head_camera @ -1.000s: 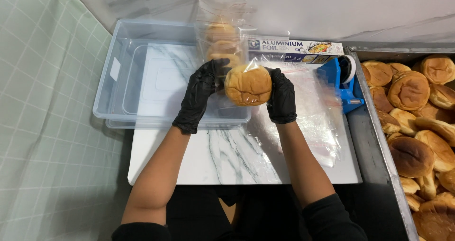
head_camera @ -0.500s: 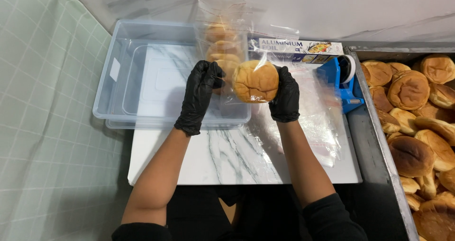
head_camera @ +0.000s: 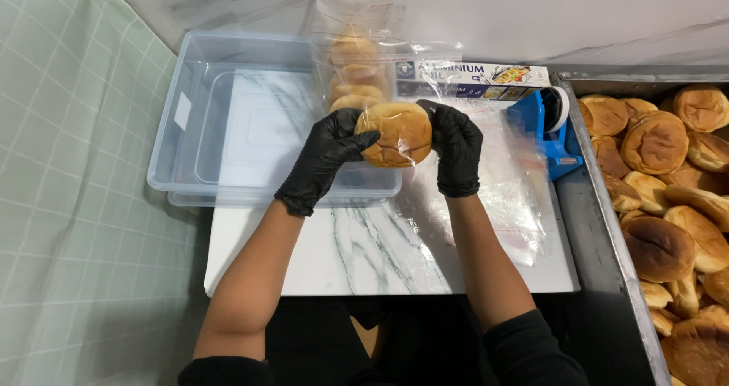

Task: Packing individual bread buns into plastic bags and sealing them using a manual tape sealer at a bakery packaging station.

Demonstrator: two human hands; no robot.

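Both my hands wear black gloves. A clear plastic bag (head_camera: pixel 357 48) holding several round buns is held up over the middle of the marble board (head_camera: pixel 357 257). My left hand (head_camera: pixel 325 154) grips the bag's near end from the left. My right hand (head_camera: pixel 456 144) grips it from the right. Between them sits the nearest bun (head_camera: pixel 395 134), golden brown, pressed inside the plastic. The other buns stack away from me inside the bag.
A clear plastic tub (head_camera: pixel 228 120) lies at the back left. A long foil box (head_camera: pixel 478 76) lies along the wall, a blue tape dispenser (head_camera: pixel 548 128) beside it. Loose plastic bags (head_camera: pixel 516 196) cover the board's right. A metal tray (head_camera: pixel 600 226) of buns (head_camera: pixel 668 189) fills the right side.
The bag of buns has shifted slightly right and tilted, and the nearest bun now sits squarely between my two hands.
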